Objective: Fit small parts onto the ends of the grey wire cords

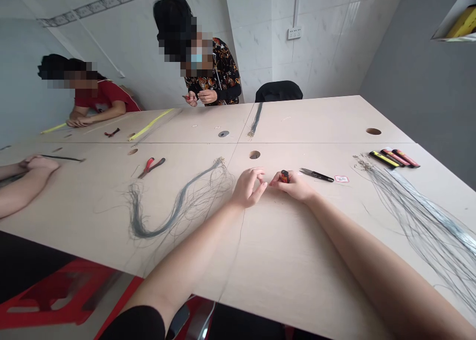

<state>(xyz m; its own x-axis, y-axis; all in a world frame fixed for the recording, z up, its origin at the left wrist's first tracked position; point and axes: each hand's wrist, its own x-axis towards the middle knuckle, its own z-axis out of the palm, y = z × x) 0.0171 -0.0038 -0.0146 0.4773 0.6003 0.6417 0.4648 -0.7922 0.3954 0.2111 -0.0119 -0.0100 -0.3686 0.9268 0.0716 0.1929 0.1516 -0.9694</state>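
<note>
My left hand (250,187) is held just above the table with its fingers curled and pinched toward the thumb. A thin dark thread (241,231) runs from under it toward the table's near edge; its end at the fingertips is too fine to see. My right hand (297,186), close beside it, is wrapped round a black and orange lighter (284,176), mostly hidden by the fingers. Black thread snips (317,175) lie right of that hand, by a small red-edged label (341,179). A curved bundle of dark grey threads (178,206) spreads out to the left.
Red-handled pliers (150,166) lie at left. Several lighters (394,158) sit at right above another thread bundle (401,216). A cable hole (255,154) opens beyond my hands. Across the table (316,127), two people work; another person's arms (26,181) rest at left.
</note>
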